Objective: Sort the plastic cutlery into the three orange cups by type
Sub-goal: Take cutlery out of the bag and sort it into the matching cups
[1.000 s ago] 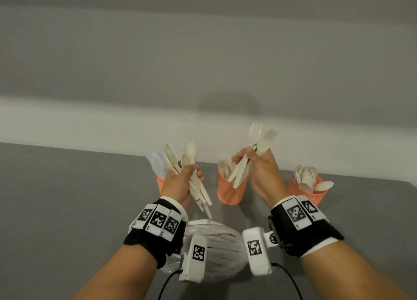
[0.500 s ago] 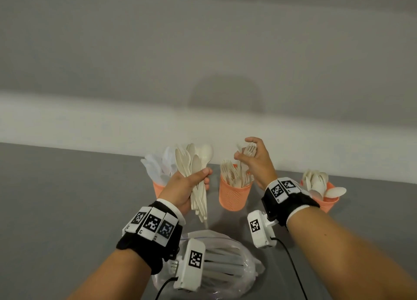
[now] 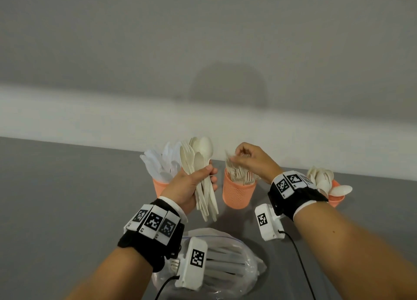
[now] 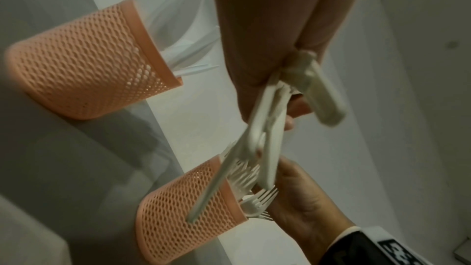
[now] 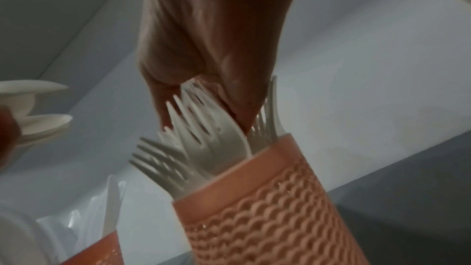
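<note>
Three orange mesh cups stand in a row at the table's back edge. The left cup (image 3: pixel 160 186) (image 4: pixel 84 63) holds white knives, the middle cup (image 3: pixel 237 193) (image 5: pixel 267 209) holds forks (image 5: pixel 203 138), and the right cup (image 3: pixel 336 199) holds spoons. My left hand (image 3: pixel 209 175) grips a bundle of cream spoons and forks (image 3: pixel 200 164) (image 4: pixel 265 128), held upright between the left and middle cups. My right hand (image 3: pixel 239 157) hovers over the middle cup with curled fingers (image 5: pixel 229 96) that pinch the fork heads standing in it.
A clear zip bag with more cutlery (image 3: pixel 225 268) lies on the grey table (image 3: pixel 67 209) under my wrists. A pale wall rises right behind the cups. Camera cables hang from both wrists.
My right hand has come down with the forks, and they now stand in the middle cup. My left hand has turned its bundle more upright.
</note>
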The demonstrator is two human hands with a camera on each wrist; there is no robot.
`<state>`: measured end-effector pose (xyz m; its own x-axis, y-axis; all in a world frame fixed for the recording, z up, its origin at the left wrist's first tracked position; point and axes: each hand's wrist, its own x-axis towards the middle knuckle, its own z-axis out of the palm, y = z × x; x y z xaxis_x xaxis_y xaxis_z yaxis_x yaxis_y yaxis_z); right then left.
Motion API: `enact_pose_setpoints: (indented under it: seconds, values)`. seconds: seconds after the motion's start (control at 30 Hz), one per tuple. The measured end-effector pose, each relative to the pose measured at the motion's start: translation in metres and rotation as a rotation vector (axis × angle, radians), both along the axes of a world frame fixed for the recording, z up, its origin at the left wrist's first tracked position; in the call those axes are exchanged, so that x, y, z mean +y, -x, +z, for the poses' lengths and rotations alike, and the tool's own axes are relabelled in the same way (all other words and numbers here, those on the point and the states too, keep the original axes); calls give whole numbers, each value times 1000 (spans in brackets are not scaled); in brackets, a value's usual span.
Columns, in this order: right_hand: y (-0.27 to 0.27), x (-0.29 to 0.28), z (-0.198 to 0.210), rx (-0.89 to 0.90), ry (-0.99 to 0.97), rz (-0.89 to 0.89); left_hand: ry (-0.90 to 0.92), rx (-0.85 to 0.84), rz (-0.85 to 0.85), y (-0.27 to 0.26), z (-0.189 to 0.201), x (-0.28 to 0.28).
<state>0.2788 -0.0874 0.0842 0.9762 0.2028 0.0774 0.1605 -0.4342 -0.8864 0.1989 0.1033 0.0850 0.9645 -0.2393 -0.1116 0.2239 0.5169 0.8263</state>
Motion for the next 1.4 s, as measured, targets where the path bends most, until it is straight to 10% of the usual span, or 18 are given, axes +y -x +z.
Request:
enact_pose_setpoints:
  seconds: [0.17, 0.47, 0.77, 1.03, 1.4]
  values:
    - [1, 3, 0, -322, 102, -137, -23, -21, -16, 2, 1, 0]
    - [-3, 21, -2, -301, 555, -15, -27, -17, -13, 1, -1, -6]
    - [50, 51, 41, -499, 48, 50, -165, -83, 47, -3, -8, -8]
    - [61, 78, 40, -276, 466, -23, -370, -224, 73, 4, -9, -16]
    - [66, 41, 75, -264, -324, -235, -337, -268, 48, -2, -14, -11]
